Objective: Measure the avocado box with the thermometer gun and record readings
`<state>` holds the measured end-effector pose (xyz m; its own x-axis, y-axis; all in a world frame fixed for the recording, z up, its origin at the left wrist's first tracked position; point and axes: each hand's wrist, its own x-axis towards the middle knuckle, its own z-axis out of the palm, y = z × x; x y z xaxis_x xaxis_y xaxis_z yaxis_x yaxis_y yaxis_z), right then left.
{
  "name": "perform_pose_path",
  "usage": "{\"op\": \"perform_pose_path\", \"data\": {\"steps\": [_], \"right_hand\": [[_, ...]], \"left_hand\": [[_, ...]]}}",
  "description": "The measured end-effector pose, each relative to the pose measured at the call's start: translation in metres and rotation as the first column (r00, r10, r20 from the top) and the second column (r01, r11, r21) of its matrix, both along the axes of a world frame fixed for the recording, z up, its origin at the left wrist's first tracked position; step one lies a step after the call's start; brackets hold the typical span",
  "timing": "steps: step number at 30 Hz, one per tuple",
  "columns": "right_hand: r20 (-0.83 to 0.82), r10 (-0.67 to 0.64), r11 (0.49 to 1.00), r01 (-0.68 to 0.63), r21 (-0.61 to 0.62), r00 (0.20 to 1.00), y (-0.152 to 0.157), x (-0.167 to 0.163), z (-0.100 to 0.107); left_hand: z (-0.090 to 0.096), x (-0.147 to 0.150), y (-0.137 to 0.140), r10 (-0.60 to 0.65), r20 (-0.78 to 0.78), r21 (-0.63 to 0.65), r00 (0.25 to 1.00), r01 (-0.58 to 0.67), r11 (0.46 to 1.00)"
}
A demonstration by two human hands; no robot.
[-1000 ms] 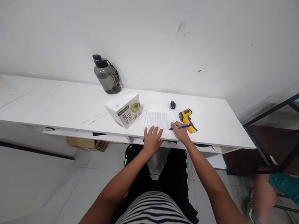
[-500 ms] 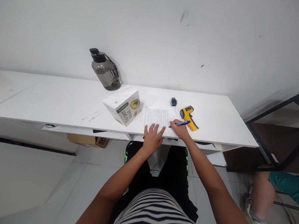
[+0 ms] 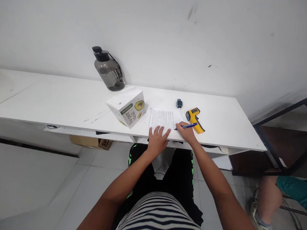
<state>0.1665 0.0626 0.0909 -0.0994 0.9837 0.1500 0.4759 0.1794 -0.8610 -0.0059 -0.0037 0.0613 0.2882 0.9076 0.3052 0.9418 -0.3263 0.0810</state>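
A sheet of paper (image 3: 161,118) covered in rows of handwriting lies on the white desk (image 3: 66,100). My left hand (image 3: 157,141) rests on its lower edge with the fingers spread. In my right hand (image 3: 186,132) is a blue pen (image 3: 190,126), its tip down at the lower right part of the sheet. Just right of that hand lies a yellow and black infrared thermometer (image 3: 195,120). A small dark watch-like device (image 3: 179,103) sits behind the paper. To the left stands a white box (image 3: 129,108) with avocado pictures and "Su-per Meal" on it.
A grey see-through water bottle (image 3: 109,71) with a black lid stands by the wall at the back left. Below the desk is a cardboard box (image 3: 90,142). A dark metal rack (image 3: 283,135) and another person's leg (image 3: 267,200) are at the right.
The view has shifted slightly. My right hand with the pen stays at the right side of the sheet, with only a tiny movement. My left hand remains in place on the paper.
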Motion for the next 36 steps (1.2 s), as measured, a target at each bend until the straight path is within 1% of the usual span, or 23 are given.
{"op": "perform_pose_path", "data": {"steps": [5,16,21,27,36], "right_hand": [[-0.023,-0.008,1.0,0.008,0.002,1.0,0.0012,0.0,-0.0006],[-0.017,-0.004,1.0,0.004,0.002,1.0,0.0018,-0.0004,-0.0028],[-0.008,-0.012,1.0,0.012,0.012,1.0,0.0021,-0.0001,-0.0028],[-0.018,-0.034,0.999,0.034,0.023,0.999,0.0032,0.0014,-0.0073],[-0.015,-0.019,0.999,0.02,0.034,1.0,0.003,0.0017,-0.0083]], "left_hand": [[0.0008,0.0002,-0.0004,0.009,-0.021,0.013,1.0,-0.009,1.0],[-0.003,-0.0008,0.0004,0.005,-0.018,0.034,1.0,-0.005,0.999],[-0.0034,-0.0008,0.0006,0.004,-0.005,0.032,1.0,-0.004,0.999],[-0.004,-0.0007,0.0006,0.001,0.001,0.035,1.0,-0.001,0.999],[-0.005,-0.0012,0.0006,0.005,0.0,0.026,1.0,-0.005,1.0]]}}
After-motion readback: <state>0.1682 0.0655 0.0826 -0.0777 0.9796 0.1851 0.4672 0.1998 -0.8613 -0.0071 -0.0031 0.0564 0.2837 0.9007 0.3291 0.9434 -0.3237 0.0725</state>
